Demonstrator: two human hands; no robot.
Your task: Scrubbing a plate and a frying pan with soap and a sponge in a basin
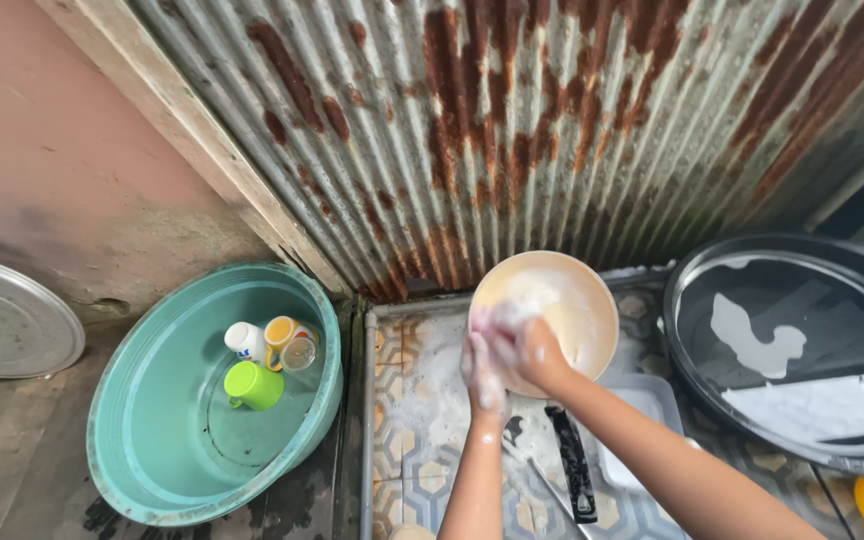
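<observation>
Work in hand: a person washes a round cream bowl [577, 310], held tilted above the tiled wash surface [422, 400], in front of the rusty corrugated metal wall [512, 130].
Left hand [482, 375]: covered in white foam, fingers closed on the lower rim of the bowl, holding it up.
Right hand [532, 350]: fingers closed around a small pink sponge [487, 322], pressed on the inside of the bowl near its left rim.
How far: I judge the bowl is in the middle of scrubbing; foam covers the left half of its inside, the right half looks smooth and bare, and it is not rinsed yet.
Already in the basin: a white cup [245, 341], a yellow mug [280, 333], a small clear glass [299, 353] and a green cup [252, 386] lie together in the round teal plastic basin [152, 440].
Left to wash, as it seems: a knife with black handle [574, 465] and a pale rectangular tray [642, 420] lie on the soapy tiles under the arms.
Other things: a big black round tub [692, 300] with dark water and foam patches stands at right; a flat grey metal lid [7, 320] leans at far left.
</observation>
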